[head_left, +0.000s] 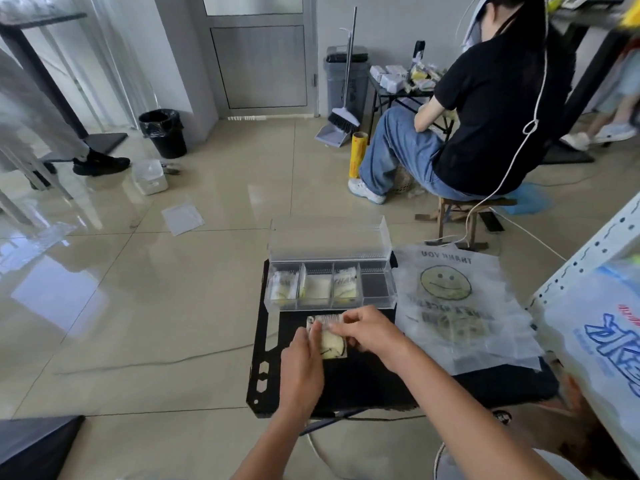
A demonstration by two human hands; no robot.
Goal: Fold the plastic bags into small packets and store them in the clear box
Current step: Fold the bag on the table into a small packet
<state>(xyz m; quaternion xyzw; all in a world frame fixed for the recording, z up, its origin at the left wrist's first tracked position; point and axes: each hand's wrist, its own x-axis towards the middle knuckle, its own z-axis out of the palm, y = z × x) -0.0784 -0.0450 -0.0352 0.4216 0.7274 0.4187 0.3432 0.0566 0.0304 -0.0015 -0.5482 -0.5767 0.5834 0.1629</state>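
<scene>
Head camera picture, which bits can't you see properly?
1. Packet: head view, mostly covered by the left hand and right hand.
2. Blue-lettered bag: head view, cut off by the right edge.
3. Print on the stored packets: head view, too small, blurred through the clear box wall.

Your left hand (301,355) lays its fingers over the left edge of the folded bag (332,344) on the black table (363,382). Your right hand (367,329) pinches the bag's top right part. Just beyond: clear box (330,306), lid (329,237) up, packets (346,287) in the three left compartments. Flat smiley bag (450,306) lies just right of the box.
</scene>
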